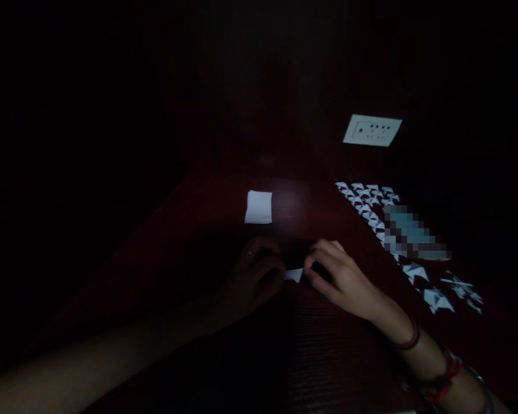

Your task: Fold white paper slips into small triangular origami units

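Observation:
Between my two hands is a small piece of white folded paper [294,275], its middle showing and its ends covered by fingers. My left hand [259,273], mostly in shadow, pinches its left end. The fingers of my right hand [334,273] are closed at its right end. Beyond the hands a stack of white square paper sheets [258,207] lies flat on the dark red table [302,207]. To the right, several folded white paper pieces [368,214] form rows running from the back toward me.
A blurred-out flat object [414,233], perhaps a phone, lies beside the folded pieces. Nearer me on the right is a small heap of white paper scraps [463,287]. A white socket panel [372,130] is on the wall behind. The surroundings are very dark.

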Tool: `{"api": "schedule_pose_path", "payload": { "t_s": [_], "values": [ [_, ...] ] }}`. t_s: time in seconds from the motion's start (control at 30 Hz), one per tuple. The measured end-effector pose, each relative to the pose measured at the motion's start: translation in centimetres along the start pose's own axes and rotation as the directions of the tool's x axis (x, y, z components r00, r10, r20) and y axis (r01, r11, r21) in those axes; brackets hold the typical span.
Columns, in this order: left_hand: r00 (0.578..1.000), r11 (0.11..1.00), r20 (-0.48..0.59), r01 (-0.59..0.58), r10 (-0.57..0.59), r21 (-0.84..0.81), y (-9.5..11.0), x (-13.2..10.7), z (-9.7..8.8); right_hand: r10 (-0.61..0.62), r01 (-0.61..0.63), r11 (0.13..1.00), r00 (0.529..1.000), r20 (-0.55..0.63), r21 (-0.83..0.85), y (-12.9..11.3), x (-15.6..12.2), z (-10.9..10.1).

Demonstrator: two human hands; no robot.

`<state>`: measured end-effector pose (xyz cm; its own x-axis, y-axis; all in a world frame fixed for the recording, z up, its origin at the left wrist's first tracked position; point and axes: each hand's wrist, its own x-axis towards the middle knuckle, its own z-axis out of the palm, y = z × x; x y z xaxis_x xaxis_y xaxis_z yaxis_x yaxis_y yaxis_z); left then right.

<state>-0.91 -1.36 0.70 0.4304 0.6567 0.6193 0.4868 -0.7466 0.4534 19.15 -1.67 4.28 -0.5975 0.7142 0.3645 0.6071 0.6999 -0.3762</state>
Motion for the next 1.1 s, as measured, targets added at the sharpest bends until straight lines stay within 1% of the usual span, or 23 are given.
{"api": "schedule_pose_path", "payload": {
  "t_s": [0.17, 0.3, 0.47, 0.57, 0.7, 0.9, 0.97, 1.1],
  "values": [
    [1.000, 0.997, 0.024, 0.011, -0.013, 0.074, -0.4, 0.1, 0.3, -0.013, 0.014, 1.000, 1.000, 0.004, -0.028, 0.1, 0.0, 0.2],
    [0.999, 0.995, 0.034, -0.036, 0.033, 0.097, -0.4, 0.1, 0.4, -0.039, 0.040, 0.998, 0.999, 0.030, -0.043, -0.3, 0.0, 0.3],
    [0.996, 0.989, 0.049, -0.075, 0.070, 0.125, -0.1, 0.2, 0.2, -0.035, 0.039, 0.996, 0.998, 0.047, -0.081, -0.7, 0.0, 0.3],
    [0.996, 0.989, 0.052, -0.085, 0.079, 0.120, 0.0, 0.3, 0.2, -0.039, 0.044, 0.994, 0.998, 0.050, -0.100, -0.5, -0.1, 0.2],
    [0.997, 0.993, 0.019, -0.078, 0.076, 0.088, 0.0, 0.2, 0.2, -0.035, 0.039, 0.993, 0.999, 0.038, -0.111, -0.2, -0.2, 0.0],
    [0.995, 0.993, 0.045, -0.088, 0.085, 0.080, -0.1, 0.1, 0.1, -0.052, 0.056, 0.991, 0.998, 0.031, -0.122, -0.1, -0.3, -0.2],
    [0.996, 0.993, 0.042, -0.076, 0.073, 0.088, -0.1, 0.1, 0.2, -0.045, 0.046, 0.991, 0.999, 0.014, -0.123, 0.1, -0.4, -0.4],
    [0.998, 0.995, 0.033, -0.050, 0.047, 0.083, -0.1, 0.2, 0.3, 0.006, -0.012, 0.997, 0.997, -0.079, -0.076, 0.9, -0.6, -0.7]
  ]
}}
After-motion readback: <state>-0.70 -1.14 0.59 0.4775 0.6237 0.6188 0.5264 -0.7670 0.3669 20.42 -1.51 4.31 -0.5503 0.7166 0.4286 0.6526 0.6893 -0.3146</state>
